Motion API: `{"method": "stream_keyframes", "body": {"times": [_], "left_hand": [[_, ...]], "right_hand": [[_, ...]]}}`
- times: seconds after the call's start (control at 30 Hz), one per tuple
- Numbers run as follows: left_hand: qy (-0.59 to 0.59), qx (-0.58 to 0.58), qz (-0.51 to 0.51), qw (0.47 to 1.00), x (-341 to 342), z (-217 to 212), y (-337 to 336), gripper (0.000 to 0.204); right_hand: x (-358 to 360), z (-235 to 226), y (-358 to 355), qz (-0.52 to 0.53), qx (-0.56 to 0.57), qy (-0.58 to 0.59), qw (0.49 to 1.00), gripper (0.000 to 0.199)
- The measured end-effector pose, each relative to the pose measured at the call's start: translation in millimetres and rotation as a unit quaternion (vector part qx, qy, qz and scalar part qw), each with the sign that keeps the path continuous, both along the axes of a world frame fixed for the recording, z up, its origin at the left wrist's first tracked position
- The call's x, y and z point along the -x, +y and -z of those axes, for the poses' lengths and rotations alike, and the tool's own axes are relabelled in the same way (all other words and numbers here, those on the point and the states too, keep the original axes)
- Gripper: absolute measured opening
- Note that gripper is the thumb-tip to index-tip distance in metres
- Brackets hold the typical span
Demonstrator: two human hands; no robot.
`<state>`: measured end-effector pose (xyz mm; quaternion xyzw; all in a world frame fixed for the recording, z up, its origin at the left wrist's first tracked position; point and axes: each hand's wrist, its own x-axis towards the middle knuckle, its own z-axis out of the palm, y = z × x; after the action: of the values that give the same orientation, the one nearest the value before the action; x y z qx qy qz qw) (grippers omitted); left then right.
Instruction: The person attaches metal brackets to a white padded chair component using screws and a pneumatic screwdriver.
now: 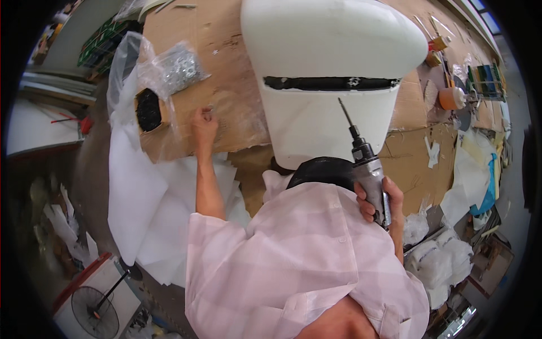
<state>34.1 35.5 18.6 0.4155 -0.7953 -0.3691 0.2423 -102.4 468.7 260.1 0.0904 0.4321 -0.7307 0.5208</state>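
My right hand (389, 200) grips a grey pneumatic screwdriver (370, 172), its long thin bit angled up and left over a white seat shell (333, 121). A dark slot (316, 83) runs across the shell, with small light-coloured bits near its right end. Over the cardboard (234, 90) to the left, my left hand (205, 127) has its fingers drawn together. Whatever they may hold is too small to make out. Near that hand lie a clear plastic bag of metal hardware (179, 69) and a small cardboard box with a dark inside (149, 110).
White foam sheets (147, 214) hang at the table's left edge. On the right are an orange-filled bottle (451, 98), a green rack (486, 82) and plastic-wrapped bundles (440, 257). A black fan (95, 312) stands at lower left.
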Motion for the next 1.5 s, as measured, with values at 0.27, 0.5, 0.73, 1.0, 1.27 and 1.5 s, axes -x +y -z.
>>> {"method": "stream_keyframes", "body": {"times": [0.27,0.5,0.73,1.0,1.27,1.5], "left_hand": [[0.007,0.035,-0.084,0.996,0,-2,9,0.030],[-0.015,0.019,-0.108,0.994,6,23,-6,0.029],[0.055,-0.122,-0.033,0.990,3,-4,-10,0.026],[0.171,-0.199,0.060,0.963,95,-66,83,0.025],[0.265,-0.216,0.005,0.940,136,-56,100,0.018],[0.381,-0.279,-0.054,0.880,147,-41,115,0.014]], "right_hand": [[2,3,3,-0.006,0.030,-0.006,1.000,0.069],[-4,-1,2,-0.008,0.017,0.001,1.000,0.068],[-2,4,11,-0.022,0.040,0.011,0.999,0.060],[7,16,31,-0.036,0.050,0.020,0.998,0.062],[11,12,46,-0.018,0.038,0.031,0.999,0.061],[19,18,54,-0.020,0.039,0.028,0.999,0.060]]}}
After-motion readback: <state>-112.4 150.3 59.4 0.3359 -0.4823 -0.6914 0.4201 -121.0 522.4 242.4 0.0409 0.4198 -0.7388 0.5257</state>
